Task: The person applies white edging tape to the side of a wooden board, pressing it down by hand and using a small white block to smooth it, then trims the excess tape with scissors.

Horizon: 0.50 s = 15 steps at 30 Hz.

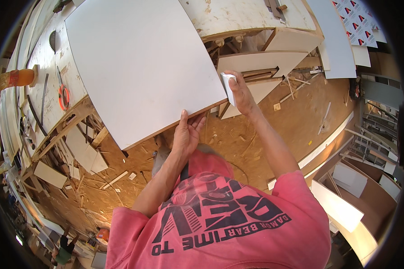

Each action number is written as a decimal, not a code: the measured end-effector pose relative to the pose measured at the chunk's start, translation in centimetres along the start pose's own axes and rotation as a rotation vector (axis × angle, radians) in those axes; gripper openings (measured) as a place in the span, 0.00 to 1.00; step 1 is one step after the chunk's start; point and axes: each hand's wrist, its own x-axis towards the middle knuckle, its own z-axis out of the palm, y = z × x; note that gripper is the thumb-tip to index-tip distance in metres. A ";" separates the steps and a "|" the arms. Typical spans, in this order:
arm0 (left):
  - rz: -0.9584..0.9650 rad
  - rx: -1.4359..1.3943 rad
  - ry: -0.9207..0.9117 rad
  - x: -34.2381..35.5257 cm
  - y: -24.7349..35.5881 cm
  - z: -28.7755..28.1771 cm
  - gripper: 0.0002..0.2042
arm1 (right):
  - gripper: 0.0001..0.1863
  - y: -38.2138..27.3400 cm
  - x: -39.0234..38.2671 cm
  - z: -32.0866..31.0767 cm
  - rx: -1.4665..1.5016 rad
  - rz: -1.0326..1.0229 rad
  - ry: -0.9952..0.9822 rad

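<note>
A large white panel (143,67) with a brown near edge lies on the workbench, its near corner reaching out over the floor. My left hand (187,136) is at the middle of that near edge, thumb against the top and fingers curled below. At the panel's right corner, my right hand (242,95) holds a small white block (228,88) upright against the right-hand edge. The block's far side is hidden, so I cannot tell exactly what it is.
Left on the bench (72,83) lie orange-handled scissors (63,95), a round saw blade (52,41) and a bottle of orange liquid (20,78). Cut boards (274,62) lean under the bench at right. Wood scraps (116,180) litter the brown floor. A cabinet carcass (363,188) stands at right.
</note>
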 end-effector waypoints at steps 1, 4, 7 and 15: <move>0.010 -0.004 -0.007 0.1 -0.1 -0.1 0.26 | 0.27 -0.8 -0.1 0.2 -0.033 -0.024 -0.006; 0.025 0.005 -0.021 0.1 -0.3 -0.1 0.26 | 0.25 0.4 0.3 0.4 -0.052 -0.073 0.033; 0.026 -0.009 -0.023 0.0 -0.1 -0.1 0.25 | 0.24 0.8 2.6 1.0 -0.007 -0.102 0.045; -0.057 0.017 -0.133 0.3 1.0 0.1 0.24 | 0.26 -2.6 12.3 1.3 0.062 -0.207 0.083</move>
